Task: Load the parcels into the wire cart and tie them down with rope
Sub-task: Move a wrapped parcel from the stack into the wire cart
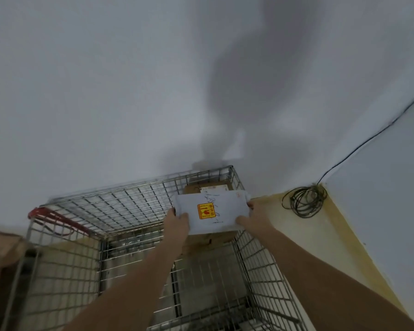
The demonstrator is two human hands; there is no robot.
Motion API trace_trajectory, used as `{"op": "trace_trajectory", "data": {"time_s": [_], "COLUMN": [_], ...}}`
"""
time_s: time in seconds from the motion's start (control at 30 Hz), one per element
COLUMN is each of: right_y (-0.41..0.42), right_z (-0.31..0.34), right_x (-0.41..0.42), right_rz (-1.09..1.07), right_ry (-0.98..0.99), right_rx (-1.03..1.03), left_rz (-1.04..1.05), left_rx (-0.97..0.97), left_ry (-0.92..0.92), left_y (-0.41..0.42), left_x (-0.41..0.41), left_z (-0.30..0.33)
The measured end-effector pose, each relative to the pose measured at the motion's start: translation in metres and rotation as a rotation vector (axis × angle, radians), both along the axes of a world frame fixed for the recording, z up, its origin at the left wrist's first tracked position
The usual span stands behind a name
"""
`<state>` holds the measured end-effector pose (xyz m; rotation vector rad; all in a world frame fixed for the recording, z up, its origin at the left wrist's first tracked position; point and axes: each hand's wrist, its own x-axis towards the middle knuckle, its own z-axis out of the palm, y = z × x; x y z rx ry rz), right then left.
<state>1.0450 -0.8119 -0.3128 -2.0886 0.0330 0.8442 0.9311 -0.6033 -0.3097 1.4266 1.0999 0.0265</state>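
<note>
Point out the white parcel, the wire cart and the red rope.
white parcel (215,206): head view, on its orange sticker.
wire cart (129,201): head view, on its far mesh wall.
red rope (55,215): head view, on the strand at the cart's left corner.

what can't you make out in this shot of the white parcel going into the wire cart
- Head view: brown cardboard box in the metal wire cart, mostly hidden by the white parcel held in both hands.
- Handwriting and yellow-red sticker: blurred, unreadable.
- Brown shape at the left: cut off by the edge.
- Cart floor: blurred.
</note>
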Motion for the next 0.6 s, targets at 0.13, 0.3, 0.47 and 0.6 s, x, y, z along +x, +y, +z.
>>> {"op": "trace_trajectory", "data": {"time_s": [0.13,0.3,0.47,0.6], "right_y": [0.028,0.051,0.054,0.056], "right_z": [-0.038,-0.084,-0.113,-0.124], "right_x": [0.034,0.058,0.064,0.065], "right_rz": [0.167,0.563,0.798,0.751], "right_ry": [0.002,-0.258,-0.535,-0.467], "right_rx": [-0.080,-0.390,-0.591,-0.508], "left_rz": [0.070,-0.025,-0.012,-0.005], "left_rx": [-0.039,-0.034,0.064,0.132], "left_ry": [0.020,0.071,0.095,0.076], "left_y": [0.010,0.016,0.015,0.014], "left_x": [0.029,0.050,0.057,0.065], "left_z": [-0.030,-0.067,-0.096,-0.110]}}
